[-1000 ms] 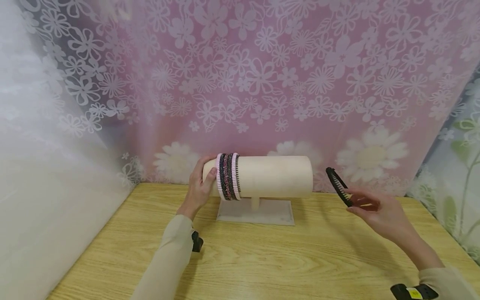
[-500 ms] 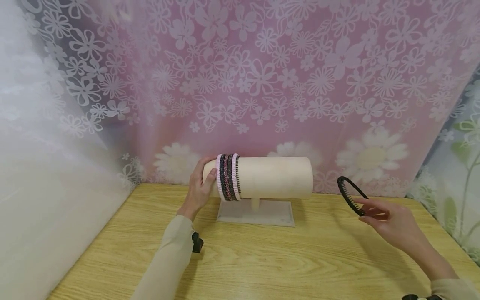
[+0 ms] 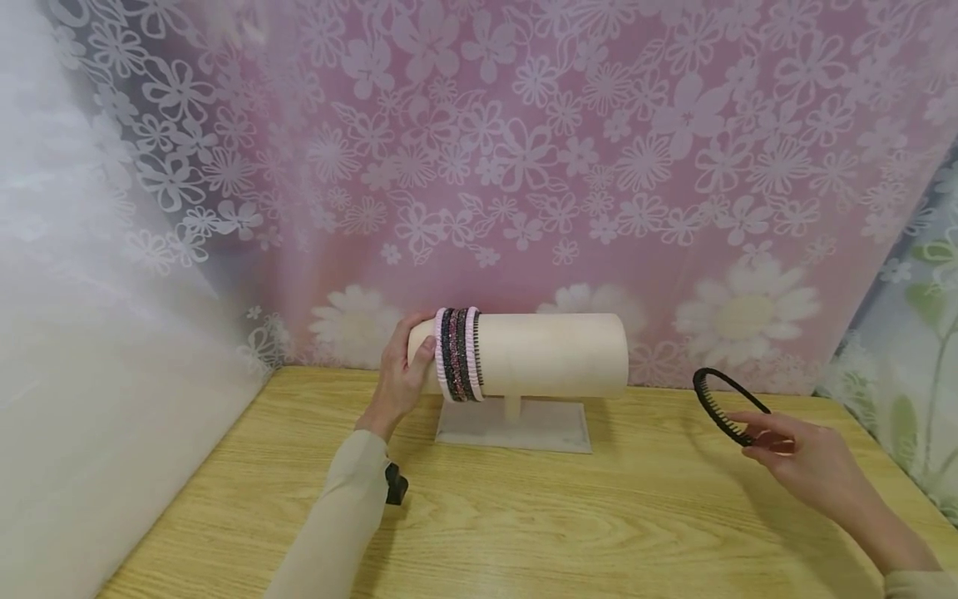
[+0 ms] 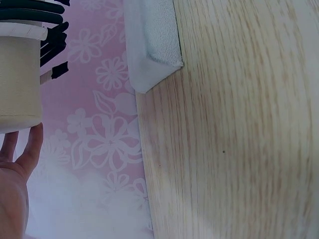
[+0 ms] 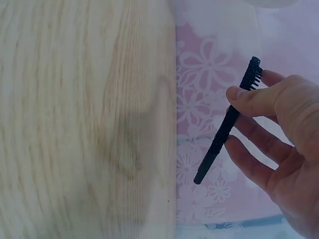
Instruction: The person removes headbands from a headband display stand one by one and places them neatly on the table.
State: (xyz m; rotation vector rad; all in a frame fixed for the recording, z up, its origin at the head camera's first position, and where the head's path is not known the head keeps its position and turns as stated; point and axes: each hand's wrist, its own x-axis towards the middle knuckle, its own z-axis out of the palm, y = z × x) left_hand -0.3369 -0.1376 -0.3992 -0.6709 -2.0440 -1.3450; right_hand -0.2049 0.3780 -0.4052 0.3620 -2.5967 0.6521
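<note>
My left hand point(image 3: 395, 383) grips the left end of a cream cylindrical headband stand point(image 3: 554, 355), thumb in front and fingers behind. Several headbands point(image 3: 458, 355), pink and dark glittery ones, sit side by side round the cylinder near that hand. In the left wrist view, their dark open ends point(image 4: 55, 47) stick out below the roll. To the right of the stand, my right hand point(image 3: 816, 462) pinches a black toothed headband point(image 3: 709, 408) in the air above the table. Thumb and fingers hold its band point(image 5: 224, 124) in the right wrist view, its teeth showing near the top.
The stand's pale flat base point(image 3: 516, 428) rests on a wood-grain table point(image 3: 509, 516). Behind the table hangs a pink flowered curtain point(image 3: 509, 166). A whitish sheet point(image 3: 112, 349) closes off the left side, and a flowered one point(image 3: 920, 358) the right.
My right hand has moved right and slightly down, away from the stand, with the black headband, which has turned to show more of its loop. My left hand stays on the stand.
</note>
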